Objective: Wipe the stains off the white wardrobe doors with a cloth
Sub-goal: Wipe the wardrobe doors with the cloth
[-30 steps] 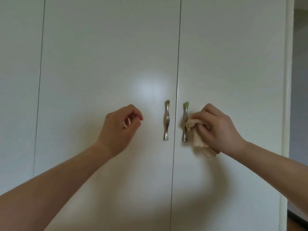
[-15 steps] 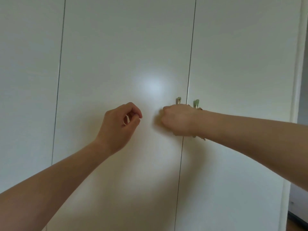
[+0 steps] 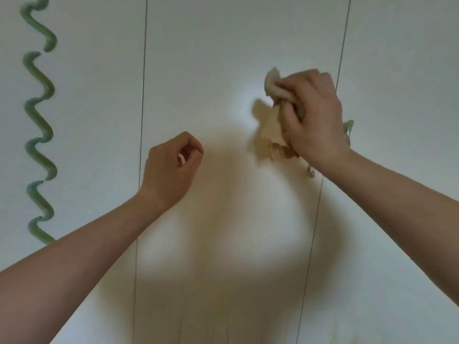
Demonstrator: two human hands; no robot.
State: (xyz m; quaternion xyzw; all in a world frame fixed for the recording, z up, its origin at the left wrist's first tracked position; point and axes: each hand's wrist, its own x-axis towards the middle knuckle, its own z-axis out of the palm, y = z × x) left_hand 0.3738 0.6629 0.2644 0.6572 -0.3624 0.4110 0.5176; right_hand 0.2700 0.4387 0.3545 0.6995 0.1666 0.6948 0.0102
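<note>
The right hand (image 3: 313,115) grips a bunched beige cloth (image 3: 269,130) at the middle door (image 3: 223,45); contact with the panel cannot be confirmed. The left hand (image 3: 171,167) is loosely curled with nothing visible in it. It sits lower and to the left, well apart from the right.

A green wavy stain (image 3: 39,120) lies on the left door (image 3: 94,95), beyond the seam and left of both hands. Its long axis is vertical, and the left forearm hides its lower end. The left hand is nearer, but the cloth is in the farther hand.

Judged requirement: a leftward reach that clears the left arm, which stands in the path. A door handle (image 3: 349,130) with a green-tinted top is partly hidden behind the right hand.
</note>
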